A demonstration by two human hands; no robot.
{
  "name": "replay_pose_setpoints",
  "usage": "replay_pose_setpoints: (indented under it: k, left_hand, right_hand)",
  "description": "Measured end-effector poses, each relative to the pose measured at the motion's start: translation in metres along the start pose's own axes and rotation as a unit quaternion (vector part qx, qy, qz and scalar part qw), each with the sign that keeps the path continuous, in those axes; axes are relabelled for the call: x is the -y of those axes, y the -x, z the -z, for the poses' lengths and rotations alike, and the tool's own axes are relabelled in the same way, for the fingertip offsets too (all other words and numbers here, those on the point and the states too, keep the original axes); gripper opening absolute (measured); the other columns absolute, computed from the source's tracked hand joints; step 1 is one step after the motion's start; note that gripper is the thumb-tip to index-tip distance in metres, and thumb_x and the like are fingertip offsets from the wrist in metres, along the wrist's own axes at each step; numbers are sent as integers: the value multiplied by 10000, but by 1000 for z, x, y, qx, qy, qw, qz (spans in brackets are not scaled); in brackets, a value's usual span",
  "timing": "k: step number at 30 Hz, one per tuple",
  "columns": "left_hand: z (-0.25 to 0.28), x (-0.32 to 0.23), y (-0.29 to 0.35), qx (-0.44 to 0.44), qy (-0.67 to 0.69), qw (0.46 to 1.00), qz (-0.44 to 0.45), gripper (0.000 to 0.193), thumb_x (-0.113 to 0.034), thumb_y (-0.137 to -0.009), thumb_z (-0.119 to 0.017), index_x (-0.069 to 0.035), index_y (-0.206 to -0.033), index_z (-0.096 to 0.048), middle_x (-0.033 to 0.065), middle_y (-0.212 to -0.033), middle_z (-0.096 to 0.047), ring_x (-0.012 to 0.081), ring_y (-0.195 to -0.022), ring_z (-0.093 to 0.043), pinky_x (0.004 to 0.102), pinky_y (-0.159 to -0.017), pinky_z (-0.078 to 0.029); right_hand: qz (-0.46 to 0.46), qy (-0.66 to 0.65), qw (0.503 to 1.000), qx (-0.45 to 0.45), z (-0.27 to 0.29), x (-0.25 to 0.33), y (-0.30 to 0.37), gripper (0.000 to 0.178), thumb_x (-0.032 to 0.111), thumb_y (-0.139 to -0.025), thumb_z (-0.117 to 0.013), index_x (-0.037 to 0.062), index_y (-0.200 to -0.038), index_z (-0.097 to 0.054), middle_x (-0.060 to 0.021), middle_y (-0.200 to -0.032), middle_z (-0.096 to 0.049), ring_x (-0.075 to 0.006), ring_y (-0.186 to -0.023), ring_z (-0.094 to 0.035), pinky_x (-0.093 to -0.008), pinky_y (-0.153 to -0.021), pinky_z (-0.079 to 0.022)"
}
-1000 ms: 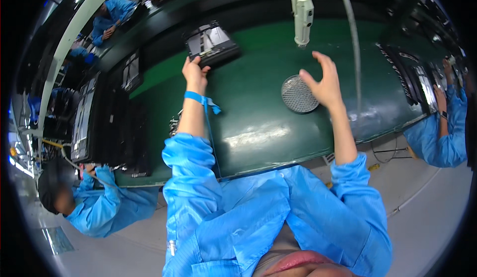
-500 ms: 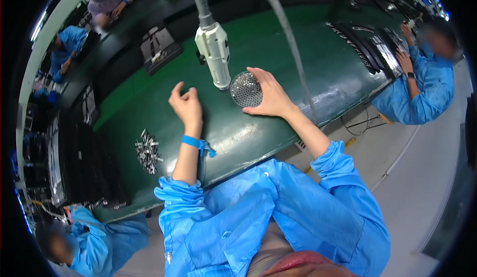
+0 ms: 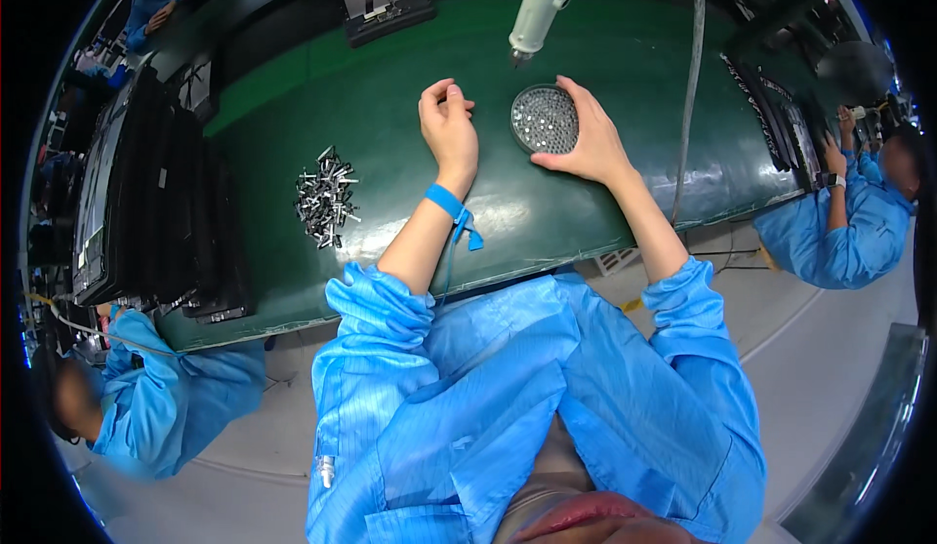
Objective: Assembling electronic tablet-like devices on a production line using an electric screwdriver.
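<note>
Upper frame, right of centre: the right hand (image 3: 592, 144), in a wide C, holds a round, grey, perforated dish (image 3: 544, 120) by its edge (probably light, stiff, slick; opposite sides suit gripping). The left hand (image 3: 451, 134) curls loosely; cannot tell whether it's empty.
</note>
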State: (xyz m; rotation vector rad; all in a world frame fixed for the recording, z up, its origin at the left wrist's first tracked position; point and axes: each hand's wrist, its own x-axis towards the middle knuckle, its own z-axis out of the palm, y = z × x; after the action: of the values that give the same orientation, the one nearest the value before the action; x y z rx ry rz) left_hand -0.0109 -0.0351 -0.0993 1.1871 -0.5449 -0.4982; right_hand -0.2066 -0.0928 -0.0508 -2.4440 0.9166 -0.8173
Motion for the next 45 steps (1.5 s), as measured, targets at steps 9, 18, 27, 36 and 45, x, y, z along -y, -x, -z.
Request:
replay_pose_setpoints:
  k: [9, 18, 27, 36, 45]
  left_hand:
    - [-4, 0, 6, 19, -17, 1000, -2, 225, -201, -966, -504, -2, -1045, -571, 74, -965, -542, 127, -715, -581, 262, -628, -463]
    - [0, -1, -5, 27, 2, 1000, -7, 264, -230, -988, -460, 4, -1042, -568, 82, -979, -551, 121, -719, -566, 257, -621, -455]
    - [3, 0, -8, 13, 172, 981, 92, 314, -268, -1005, -427, 15, -1093, -534, 116, -1017, -560, 117, -724, -561, 229, -618, -452]
    - [11, 1, -11, 35, 189, 976, 102, 312, -280, -1008, -433, 5, -1085, -534, 101, -971, -563, 120, -699, -570, 230, -606, -444]
    - [14, -5, -14, 53, 247, 960, 122, 362, -339, -1011, -426, -1, -1096, -525, 95, -947, -572, 141, -722, -573, 248, -620, -447]
  right_hand:
    - [14, 61, 997, -44, -16, 17, -9, 972, 376, -512, -841, 31, -1324, -435, -183, -1279, -508, -358, -1185, -490, -437, -1010, -401]
    - [61, 73, 995, -38, -27, 28, -9, 925, 378, -514, -822, 27, -1289, -461, -178, -1266, -515, -352, -1179, -497, -439, -1005, -404]
    - [129, 41, 991, 10, -28, 39, -2, 875, 363, -548, -804, 16, -1275, -460, -185, -1266, -502, -356, -1172, -480, -423, -993, -414]
    - [131, 30, 991, 6, -39, 45, -3, 905, 385, -524, -821, 13, -1267, -462, -180, -1250, -502, -359, -1170, -478, -430, -1009, -397]
    - [127, 36, 990, 57, -22, 46, 2, 930, 370, -527, -817, 12, -1295, -433, -181, -1294, -485, -353, -1190, -481, -426, -1008, -411]
